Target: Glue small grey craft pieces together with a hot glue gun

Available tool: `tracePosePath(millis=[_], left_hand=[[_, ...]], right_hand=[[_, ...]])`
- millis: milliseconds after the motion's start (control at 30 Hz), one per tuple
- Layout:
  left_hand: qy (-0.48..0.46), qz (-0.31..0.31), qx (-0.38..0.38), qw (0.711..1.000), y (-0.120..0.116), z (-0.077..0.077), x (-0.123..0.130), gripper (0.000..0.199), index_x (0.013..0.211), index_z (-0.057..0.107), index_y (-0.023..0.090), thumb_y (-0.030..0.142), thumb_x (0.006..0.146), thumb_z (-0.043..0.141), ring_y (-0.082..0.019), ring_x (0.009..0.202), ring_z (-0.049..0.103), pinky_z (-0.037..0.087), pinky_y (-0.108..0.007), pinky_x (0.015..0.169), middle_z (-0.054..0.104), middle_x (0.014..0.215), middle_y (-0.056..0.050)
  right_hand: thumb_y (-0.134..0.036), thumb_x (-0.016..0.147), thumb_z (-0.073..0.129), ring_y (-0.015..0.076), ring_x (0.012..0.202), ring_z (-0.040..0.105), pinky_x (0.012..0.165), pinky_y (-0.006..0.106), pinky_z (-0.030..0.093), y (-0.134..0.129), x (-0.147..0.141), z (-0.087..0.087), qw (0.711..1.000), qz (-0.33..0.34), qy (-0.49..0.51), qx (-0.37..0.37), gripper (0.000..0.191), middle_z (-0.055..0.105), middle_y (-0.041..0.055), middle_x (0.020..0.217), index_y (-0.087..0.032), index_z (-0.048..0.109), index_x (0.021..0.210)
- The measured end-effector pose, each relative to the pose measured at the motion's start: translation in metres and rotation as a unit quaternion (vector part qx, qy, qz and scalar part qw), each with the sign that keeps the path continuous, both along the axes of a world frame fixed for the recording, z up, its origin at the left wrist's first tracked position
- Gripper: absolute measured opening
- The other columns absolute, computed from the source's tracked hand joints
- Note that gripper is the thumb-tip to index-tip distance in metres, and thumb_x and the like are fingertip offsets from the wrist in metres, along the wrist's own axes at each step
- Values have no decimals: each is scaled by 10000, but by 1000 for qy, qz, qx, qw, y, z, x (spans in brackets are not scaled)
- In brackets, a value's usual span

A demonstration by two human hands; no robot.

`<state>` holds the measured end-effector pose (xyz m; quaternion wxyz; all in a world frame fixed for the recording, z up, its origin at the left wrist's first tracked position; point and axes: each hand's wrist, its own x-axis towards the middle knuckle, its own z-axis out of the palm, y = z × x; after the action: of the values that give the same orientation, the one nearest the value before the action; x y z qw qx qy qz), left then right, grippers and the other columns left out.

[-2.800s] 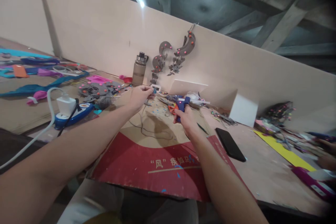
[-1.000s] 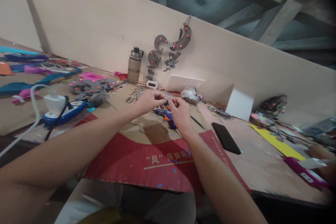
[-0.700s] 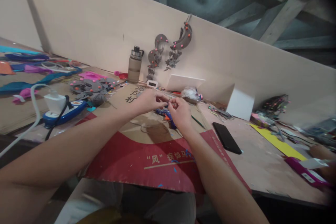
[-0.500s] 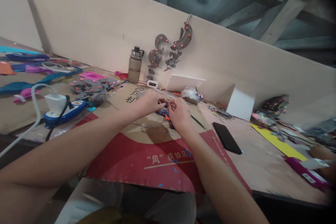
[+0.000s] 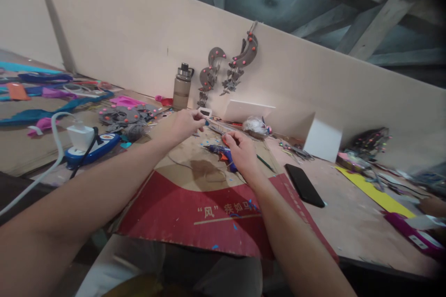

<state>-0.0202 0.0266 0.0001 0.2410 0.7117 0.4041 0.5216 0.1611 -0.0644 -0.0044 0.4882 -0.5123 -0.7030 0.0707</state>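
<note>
My left hand (image 5: 184, 126) is closed in a pinch over the cardboard sheet (image 5: 184, 181), with a small blue scrap (image 5: 206, 122) showing at its fingertips. To the right, my right hand (image 5: 241, 149) also has thumb and fingertips pressed together. A small reddish spot shows at those fingertips, too small to name. Beneath and just left of the right hand lies a blue glue gun (image 5: 228, 158) with an orange part, its nozzle pointing left. A thin cord loops over the cardboard in front of it.
A dark green pencil (image 5: 265, 163) and a black phone (image 5: 304, 185) lie to the right. A bottle (image 5: 181, 90) stands at the back. Left are a blue power strip (image 5: 104, 146) and grey felt pieces (image 5: 121, 116). Another person's hand (image 5: 432, 205) is at far right, near a magenta power strip (image 5: 414, 234).
My hands, together at the fingertips before, are now apart. The left has moved left and up, and the glue gun below shows more. The camera view has shifted slightly.
</note>
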Motion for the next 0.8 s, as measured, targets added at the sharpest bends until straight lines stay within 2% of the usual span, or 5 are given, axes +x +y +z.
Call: tracePosePath(millis=[167,467,600,700,800], left_hand=[[-190,14,-65,980,39,-14,-20,118,722,650,117,224,682,622,-110,472,562,385,-196,444,636,572,-40],[-536,-5,-87,840,65,-4,-44,67,701,577,129,141,644,610,-70,523,579,343,-145,418,600,618,7],[-530,-23,-86,843,58,0,-38,85,714,572,135,164,651,621,-74,531,578,339,-155,415,610,644,8],[-492,-34,-83,866,43,4,-28,90,727,588,127,157,656,636,-73,537,577,360,-160,438,616,658,5],[-467,-56,-96,877,32,5,-18,67,731,599,115,137,676,631,-78,554,589,393,-166,472,618,654,-2]], right_hand=[[-374,874,469,131,726,552,668,249,424,-14,-2,8,995,85,51,-8,246,652,20,840,-189,631,879],[-437,860,515,152,875,599,799,279,457,-42,-4,38,932,334,-98,-104,288,671,23,870,-209,683,808],[-512,901,363,152,690,592,642,265,442,-24,17,35,978,41,-140,-152,460,653,40,744,-167,655,813],[-544,808,518,198,665,610,609,278,416,-9,24,16,906,-128,-301,-268,440,649,94,660,-148,654,672],[-419,752,614,220,725,647,602,264,418,3,22,-8,880,-152,-316,-320,290,690,143,763,-137,672,719]])
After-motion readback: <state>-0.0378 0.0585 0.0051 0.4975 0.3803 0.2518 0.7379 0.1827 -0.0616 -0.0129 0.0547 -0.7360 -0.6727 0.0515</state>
